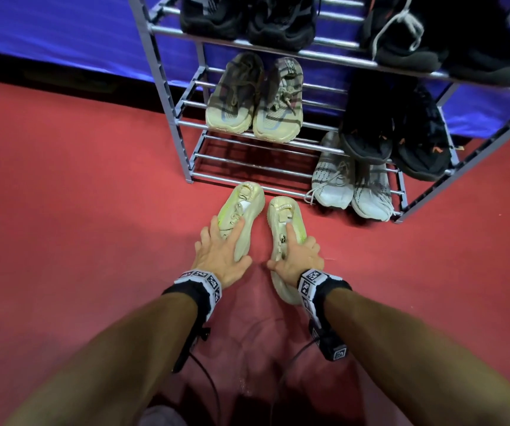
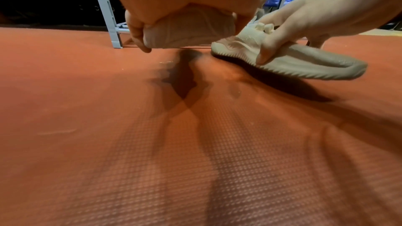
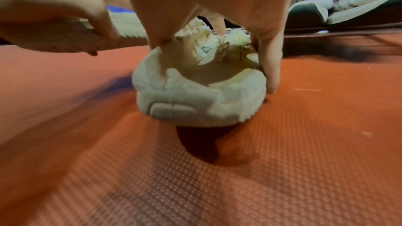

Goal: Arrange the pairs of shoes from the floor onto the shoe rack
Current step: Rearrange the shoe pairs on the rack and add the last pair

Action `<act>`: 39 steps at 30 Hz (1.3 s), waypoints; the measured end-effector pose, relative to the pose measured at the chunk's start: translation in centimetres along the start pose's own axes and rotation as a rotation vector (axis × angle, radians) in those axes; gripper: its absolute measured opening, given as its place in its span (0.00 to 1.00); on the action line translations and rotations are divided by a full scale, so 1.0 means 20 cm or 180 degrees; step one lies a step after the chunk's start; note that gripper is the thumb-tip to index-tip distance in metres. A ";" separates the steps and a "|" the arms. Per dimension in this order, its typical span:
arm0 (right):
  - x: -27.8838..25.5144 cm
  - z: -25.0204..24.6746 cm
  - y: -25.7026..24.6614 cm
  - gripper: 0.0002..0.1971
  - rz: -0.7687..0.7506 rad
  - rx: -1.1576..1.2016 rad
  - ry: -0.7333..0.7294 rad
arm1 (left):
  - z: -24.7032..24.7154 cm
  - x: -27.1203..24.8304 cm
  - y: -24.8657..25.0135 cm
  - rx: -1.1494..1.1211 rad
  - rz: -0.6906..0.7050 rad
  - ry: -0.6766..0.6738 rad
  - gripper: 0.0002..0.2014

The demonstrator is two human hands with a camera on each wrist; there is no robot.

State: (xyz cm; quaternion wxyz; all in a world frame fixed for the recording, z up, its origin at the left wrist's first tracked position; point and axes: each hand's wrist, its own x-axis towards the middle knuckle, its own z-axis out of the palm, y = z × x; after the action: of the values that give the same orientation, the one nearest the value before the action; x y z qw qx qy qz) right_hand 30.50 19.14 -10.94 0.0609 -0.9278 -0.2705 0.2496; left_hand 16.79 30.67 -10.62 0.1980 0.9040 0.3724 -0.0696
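Gripped by the left hand (image 1: 219, 256), the left shoe (image 1: 241, 210) is held just off the red floor (image 1: 78, 195), fingers curled round its heel. Just beside it, the right shoe (image 1: 284, 232) is clasped by the right hand (image 1: 299, 259), thumb on one side, fingers on the other, heel raised. Both are near the rack (image 1: 183, 118), whose bottom shelf's left half is bare.

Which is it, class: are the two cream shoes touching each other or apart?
Apart. The head view shows a strip of red floor between the left cream shoe and the right cream shoe, each held separately.
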 end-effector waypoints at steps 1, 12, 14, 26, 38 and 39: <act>-0.01 -0.01 0.00 0.53 -0.0119 -0.0012 0.0047 | -0.01 -0.01 -0.01 0.0019 0.0021 0.0034 0.42; 0.10 -0.21 -0.04 0.48 -0.0510 0.0052 0.0243 | -0.13 0.12 0.02 0.0159 0.0047 0.0403 0.37; 0.14 -0.23 -0.05 0.48 -0.0572 0.0079 0.0225 | -0.16 0.17 0.02 0.0179 -0.0001 0.0393 0.36; 0.44 -0.32 -0.26 0.46 -0.0293 0.0335 0.0387 | -0.21 0.47 -0.04 0.0129 0.0078 0.0397 0.34; 0.47 -0.13 -0.20 0.61 -0.0379 0.0011 0.0417 | -0.09 0.68 -0.10 0.0106 0.0141 0.0113 0.50; 0.45 -0.11 -0.18 0.64 -0.0433 -0.0072 0.0379 | -0.08 0.66 -0.13 0.0105 0.0165 0.0151 0.50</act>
State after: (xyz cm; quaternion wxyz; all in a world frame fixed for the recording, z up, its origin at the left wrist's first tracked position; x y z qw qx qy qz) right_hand 36.48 26.93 -11.99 0.0832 -0.9211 -0.3316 0.1862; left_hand 24.46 41.51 -13.55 0.1760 0.9179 0.3522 -0.0491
